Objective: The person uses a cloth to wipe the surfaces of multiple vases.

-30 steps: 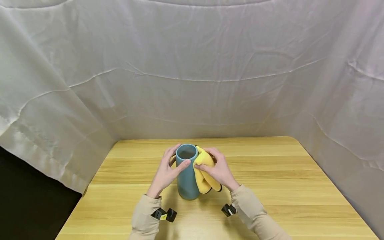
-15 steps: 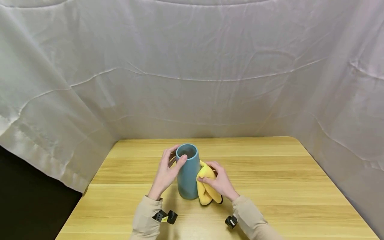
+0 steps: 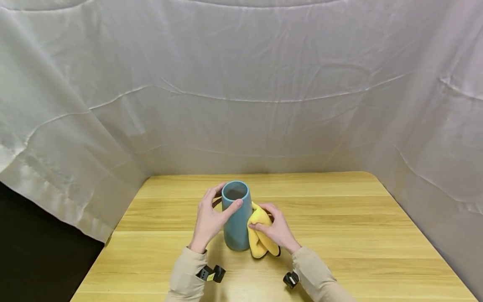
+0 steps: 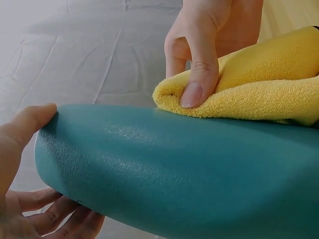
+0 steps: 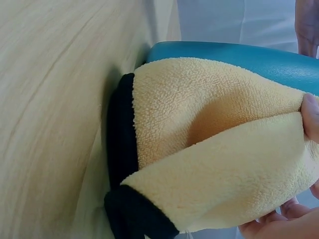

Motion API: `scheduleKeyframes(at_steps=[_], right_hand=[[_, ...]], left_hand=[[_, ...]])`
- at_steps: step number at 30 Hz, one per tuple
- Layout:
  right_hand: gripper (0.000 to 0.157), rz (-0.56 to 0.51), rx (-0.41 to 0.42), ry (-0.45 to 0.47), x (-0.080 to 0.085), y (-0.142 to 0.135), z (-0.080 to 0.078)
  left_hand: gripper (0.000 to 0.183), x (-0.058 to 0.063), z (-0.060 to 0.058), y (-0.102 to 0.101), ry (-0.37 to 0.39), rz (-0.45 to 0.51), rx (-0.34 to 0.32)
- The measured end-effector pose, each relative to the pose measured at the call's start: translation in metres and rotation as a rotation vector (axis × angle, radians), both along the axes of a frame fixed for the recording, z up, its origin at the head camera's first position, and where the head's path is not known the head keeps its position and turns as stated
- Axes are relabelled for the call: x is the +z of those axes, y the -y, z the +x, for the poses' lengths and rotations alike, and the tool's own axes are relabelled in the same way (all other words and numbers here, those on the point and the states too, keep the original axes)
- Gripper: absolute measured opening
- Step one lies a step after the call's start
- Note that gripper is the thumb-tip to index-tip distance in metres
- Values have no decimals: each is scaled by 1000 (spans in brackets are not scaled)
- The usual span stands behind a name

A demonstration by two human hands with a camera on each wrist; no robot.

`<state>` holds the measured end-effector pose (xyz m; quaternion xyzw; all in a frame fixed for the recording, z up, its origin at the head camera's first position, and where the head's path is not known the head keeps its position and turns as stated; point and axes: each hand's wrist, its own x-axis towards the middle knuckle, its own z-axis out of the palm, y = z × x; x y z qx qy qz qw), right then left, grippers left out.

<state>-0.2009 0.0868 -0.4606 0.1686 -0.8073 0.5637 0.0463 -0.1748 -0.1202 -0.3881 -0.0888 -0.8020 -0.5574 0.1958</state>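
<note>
A tall blue-green vase [image 3: 237, 228] with a round open mouth stands upright on the wooden table. My left hand [image 3: 211, 220] grips it near the rim, thumb at the front and fingers round the left and far side. Against the vase's right side lies a folded yellow cloth [image 3: 259, 235], fluffy, with a dark edge. My right hand [image 3: 279, 228] pinches that cloth between thumb and fingers, about halfway up the vase. In the left wrist view the right thumb presses into the cloth [image 4: 259, 94] where it touches the vase wall. The cloth's lower edge hangs near the tabletop.
The light wooden table [image 3: 358, 235] reaches out on both sides of the vase. Grey fabric curtains [image 3: 249, 126] hang behind it and at the left and right. A dark area [image 3: 37, 251] lies beyond the left table edge. Each wrist wears a small black camera [image 3: 290, 279].
The right hand and yellow cloth have slid down the vase's side from near the rim, then held still. My left thumb has shifted at the rim; the vase stays in place.
</note>
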Motion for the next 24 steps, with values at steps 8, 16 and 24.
scheduleKeyframes(at_steps=[8,16,24], right_hand=[[51,-24,13,-60,11,2,-3],[52,-66,40,-182,54,7,-5],[52,-51,29,-153,56,6,-5]], left_hand=[[60,0,-1,2,17,1,4],[59,0,-2,3,2,-9,7],[58,0,-3,3,8,-16,12]])
